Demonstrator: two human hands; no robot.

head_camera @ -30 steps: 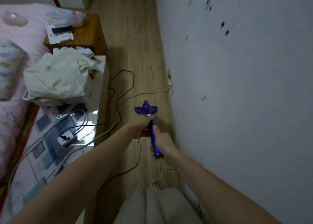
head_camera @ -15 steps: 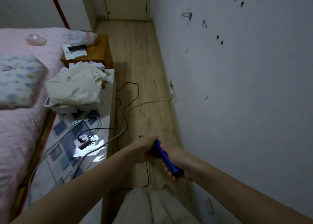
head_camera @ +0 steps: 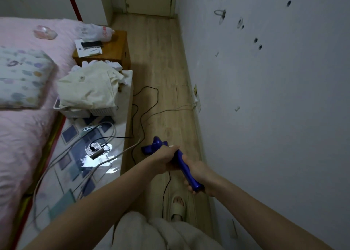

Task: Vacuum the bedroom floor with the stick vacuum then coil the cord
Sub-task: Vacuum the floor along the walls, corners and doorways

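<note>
Hands: I count two, the left hand and the right hand, both on one vacuum.
Cords on the floor: I make out one black cord and one pale cable.
Power strips: one power strip.
Pillows: one pillow on one bed.
Nightstands: one nightstand.
Baskets: one basket.
Plastic bags: one plastic bag.
Slippers: I see one slipper.

bare forearms, no sleeves visible, left hand and right hand without rings or watch, pale beige fuzzy garment at waist, cream open-toe slide sandal
</note>
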